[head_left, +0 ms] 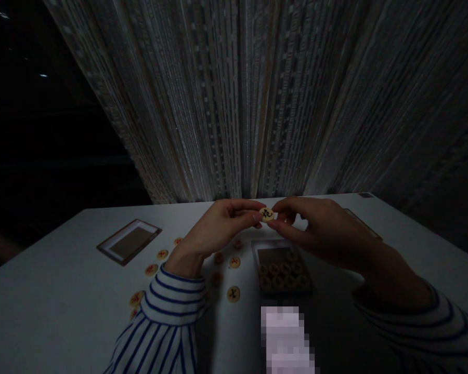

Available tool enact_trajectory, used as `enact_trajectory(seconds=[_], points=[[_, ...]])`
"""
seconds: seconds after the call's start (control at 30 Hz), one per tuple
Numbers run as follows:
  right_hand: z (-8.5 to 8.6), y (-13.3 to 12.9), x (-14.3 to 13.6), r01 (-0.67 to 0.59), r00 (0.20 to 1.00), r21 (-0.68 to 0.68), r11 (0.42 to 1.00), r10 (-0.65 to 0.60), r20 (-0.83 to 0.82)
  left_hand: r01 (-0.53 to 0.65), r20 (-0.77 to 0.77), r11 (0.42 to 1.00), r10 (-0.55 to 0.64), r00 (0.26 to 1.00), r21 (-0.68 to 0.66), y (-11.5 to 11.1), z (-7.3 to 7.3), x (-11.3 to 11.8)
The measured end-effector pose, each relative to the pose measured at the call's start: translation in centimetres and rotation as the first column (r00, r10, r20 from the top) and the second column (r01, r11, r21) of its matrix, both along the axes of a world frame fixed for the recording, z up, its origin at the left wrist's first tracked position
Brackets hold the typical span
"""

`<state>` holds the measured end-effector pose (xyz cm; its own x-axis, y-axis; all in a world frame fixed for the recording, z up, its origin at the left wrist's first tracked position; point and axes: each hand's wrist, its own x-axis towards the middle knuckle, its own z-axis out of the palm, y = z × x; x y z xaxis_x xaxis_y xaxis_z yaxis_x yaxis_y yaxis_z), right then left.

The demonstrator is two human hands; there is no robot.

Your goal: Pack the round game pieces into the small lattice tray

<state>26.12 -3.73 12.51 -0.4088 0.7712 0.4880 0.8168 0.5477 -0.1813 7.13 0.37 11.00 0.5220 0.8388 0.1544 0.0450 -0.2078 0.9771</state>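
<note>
One round, cream, wood-like disc (267, 214) was pinched between left hand (222, 224) and right hand (320, 221), above the white counter (62, 291).
The hands gripped its opposite edges, neither plainly nearer, close to the far side of a grey-rimmed rectangular box (271, 255). Its black-marked face tilted up and back toward the blue-and-white striped sleeves (175, 293); being round, it showed no long axis.

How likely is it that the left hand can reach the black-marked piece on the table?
Probably yes: nothing covers the black-marked piece on the table, though the left hand is busy holding another piece.
</note>
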Motion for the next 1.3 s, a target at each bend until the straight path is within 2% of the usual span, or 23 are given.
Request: enact_trajectory(seconds=[0.33,0.53,0.77,1.03,1.3], points=[[0.0,0.03,-0.11,-0.056,0.998,-0.007,0.998,0.056,-0.025,-0.023,0.045,0.999,0.024,0.999,-0.035,-0.05,0.02,0.08],[0.01,-0.06,-0.18,-0.012,1.0,-0.022,1.0,0.011,-0.027,-0.002,0.051,0.999,0.003,0.999,-0.035,0.07,-0.08,0.02],[0.09,-0.1,-0.21,-0.015,0.999,-0.006,1.0,0.015,-0.042,0.029,0.033,0.999,-0.029,0.999,-0.021,0.09,-0.1,-0.02],[-0.07,-0.06,-0.1,-0.017,0.999,0.011,1.0,0.017,-0.038,-0.006,0.028,1.0,0.007,1.0,-0.012,0.07,-0.06,0.01],[-0.3,0.08,0.1,-0.022,1.0,0.014,1.0,0.021,0.017,0.015,0.042,1.0,-0.014,0.999,-0.02,0.08,0.02,0.25]])
